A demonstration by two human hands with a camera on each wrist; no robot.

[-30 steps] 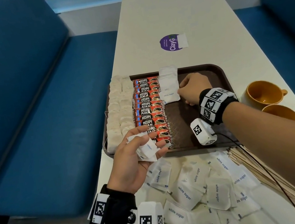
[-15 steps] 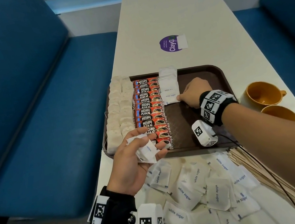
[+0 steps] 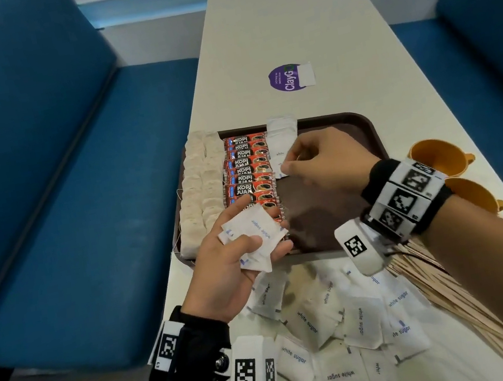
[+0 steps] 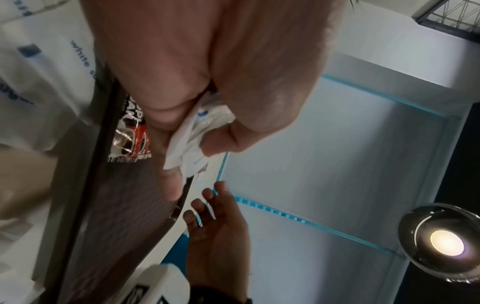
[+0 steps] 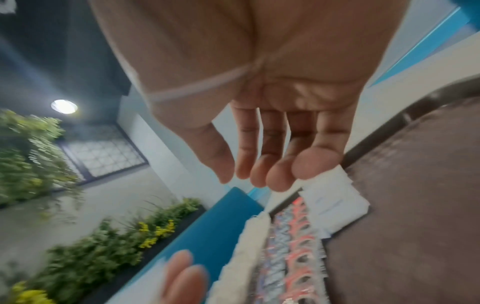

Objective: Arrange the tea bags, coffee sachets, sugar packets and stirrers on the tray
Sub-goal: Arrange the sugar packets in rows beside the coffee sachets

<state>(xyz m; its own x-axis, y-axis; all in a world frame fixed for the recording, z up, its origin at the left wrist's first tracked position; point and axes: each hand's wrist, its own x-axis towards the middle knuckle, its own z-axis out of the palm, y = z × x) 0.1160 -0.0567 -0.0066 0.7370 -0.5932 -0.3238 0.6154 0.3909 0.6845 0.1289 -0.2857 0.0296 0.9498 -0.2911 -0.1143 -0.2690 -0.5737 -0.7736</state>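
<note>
Two blue benches (image 3: 45,198) flank white table (image 3: 283,28) (purple sticker (image 3: 286,78)); left hand (image 3: 238,259) clutches sugar packets (image 3: 256,239); right hand (image 3: 321,158) loose, empty.

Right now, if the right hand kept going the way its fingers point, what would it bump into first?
Probably the sugar packets already laid on the tray. The right hand points left at them, fingertips just above. Beyond those lie the coffee sachets. Height is hard to judge.

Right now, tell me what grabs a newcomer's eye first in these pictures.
The brown tray with its neat column of red coffee sachets, flanked by tea bags on its left side. Next, the left hand holding a small stack of white sugar packets above the loose pile of packets on the near table, with the right hand at the sugar row on the tray.
</note>
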